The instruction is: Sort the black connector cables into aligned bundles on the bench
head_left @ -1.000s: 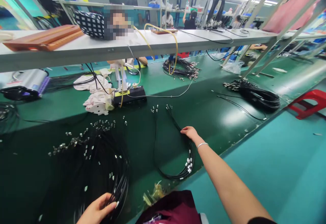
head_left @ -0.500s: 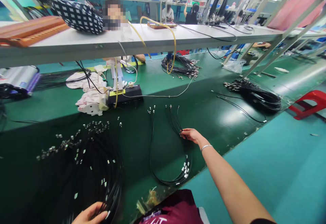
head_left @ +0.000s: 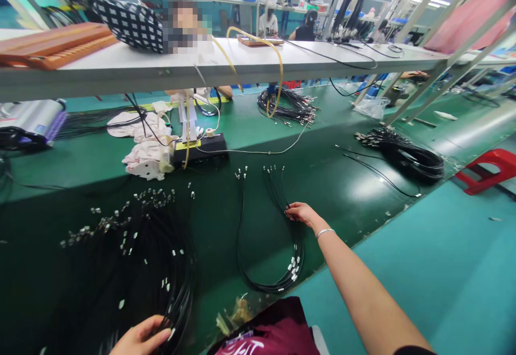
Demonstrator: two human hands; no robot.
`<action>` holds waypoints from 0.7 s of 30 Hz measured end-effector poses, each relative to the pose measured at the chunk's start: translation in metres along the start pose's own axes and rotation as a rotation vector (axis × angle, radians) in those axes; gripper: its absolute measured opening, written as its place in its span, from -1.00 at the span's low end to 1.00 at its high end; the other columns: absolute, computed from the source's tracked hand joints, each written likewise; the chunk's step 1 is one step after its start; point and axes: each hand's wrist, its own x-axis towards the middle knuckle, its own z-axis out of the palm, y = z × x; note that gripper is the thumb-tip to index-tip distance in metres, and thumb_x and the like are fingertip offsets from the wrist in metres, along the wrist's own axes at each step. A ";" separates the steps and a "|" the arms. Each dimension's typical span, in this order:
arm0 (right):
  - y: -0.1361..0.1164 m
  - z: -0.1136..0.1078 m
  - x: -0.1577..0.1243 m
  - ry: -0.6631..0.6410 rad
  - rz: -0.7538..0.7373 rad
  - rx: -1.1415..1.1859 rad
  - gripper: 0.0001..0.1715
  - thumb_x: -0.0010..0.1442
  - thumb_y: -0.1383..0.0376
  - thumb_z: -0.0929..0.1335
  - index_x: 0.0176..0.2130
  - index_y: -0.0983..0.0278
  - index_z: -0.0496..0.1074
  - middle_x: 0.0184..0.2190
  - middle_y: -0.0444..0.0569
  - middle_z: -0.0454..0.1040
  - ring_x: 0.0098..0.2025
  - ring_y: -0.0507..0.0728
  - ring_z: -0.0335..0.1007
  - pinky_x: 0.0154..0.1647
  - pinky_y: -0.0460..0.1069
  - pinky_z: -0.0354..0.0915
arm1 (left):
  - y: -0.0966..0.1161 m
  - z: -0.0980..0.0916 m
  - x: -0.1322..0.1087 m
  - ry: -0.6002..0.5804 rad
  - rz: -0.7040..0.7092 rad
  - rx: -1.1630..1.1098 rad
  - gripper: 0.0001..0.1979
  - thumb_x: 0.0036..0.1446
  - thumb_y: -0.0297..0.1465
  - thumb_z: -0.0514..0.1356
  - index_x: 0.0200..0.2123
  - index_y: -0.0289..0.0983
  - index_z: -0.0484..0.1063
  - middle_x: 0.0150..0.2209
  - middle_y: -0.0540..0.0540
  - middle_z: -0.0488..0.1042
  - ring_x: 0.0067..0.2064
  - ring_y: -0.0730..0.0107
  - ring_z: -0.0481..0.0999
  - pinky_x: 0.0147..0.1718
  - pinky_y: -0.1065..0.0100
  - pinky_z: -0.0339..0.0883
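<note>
My right hand, a bracelet on its wrist, reaches out over the green bench and rests its fingertips on a small U-shaped bundle of black cables with metal ends. Its fingers look pinched on those strands. At the bottom edge my left hand curls round strands of a large loose pile of black cables, also tipped with metal connectors.
A black device with yellow tubing and a crumpled cloth sit behind the cables. More cable coils lie at right and far back. A white shelf spans overhead. A person sits opposite. A red stool stands at right.
My right hand has shifted slightly on the small bundle and closed its fingers on the strands. My left hand has slid lower and leftward on the big pile. The view has tilted a little.
</note>
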 end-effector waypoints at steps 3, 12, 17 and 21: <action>-0.007 0.005 -0.014 0.112 -0.068 -0.157 -0.84 -0.14 0.47 0.42 -0.43 0.39 0.40 -0.37 0.07 0.46 -0.21 0.20 0.38 -0.18 0.01 0.27 | 0.014 0.001 -0.016 0.036 0.012 -0.013 -0.62 -0.24 -0.05 0.22 -0.50 -0.27 0.46 -0.50 -0.01 0.47 -0.37 0.24 0.44 -0.39 0.42 0.29; 0.018 0.152 -0.116 -0.382 -0.244 -0.286 -0.82 0.02 0.35 0.31 -0.32 0.31 0.46 -0.37 -0.01 0.48 -0.30 0.13 0.39 -0.24 -0.02 0.26 | 0.007 -0.005 -0.037 -0.009 0.060 -0.186 -0.65 -0.17 -0.14 0.20 -0.55 -0.37 0.49 -0.58 -0.06 0.45 -0.51 0.40 0.35 -0.49 0.43 0.14; 0.041 0.247 -0.170 -0.601 -0.116 -0.194 -0.86 0.00 0.45 0.30 -0.40 0.35 0.46 -0.53 -0.06 0.48 -0.53 0.01 0.35 -0.54 -0.15 0.20 | -0.007 -0.006 -0.037 0.002 0.141 -0.203 -0.64 -0.12 -0.15 0.19 -0.54 -0.38 0.49 -0.61 -0.03 0.42 -0.54 0.45 0.30 -0.52 0.43 0.09; 0.029 0.271 -0.181 -0.616 0.012 -0.060 -0.87 0.06 0.40 0.30 -0.39 0.39 0.45 -0.51 0.01 0.49 -0.56 -0.01 0.36 -0.60 -0.17 0.20 | -0.009 -0.010 -0.041 0.063 0.221 -0.176 -0.67 -0.07 -0.18 0.18 -0.58 -0.37 0.46 -0.62 -0.01 0.39 -0.55 0.45 0.28 -0.51 0.43 0.07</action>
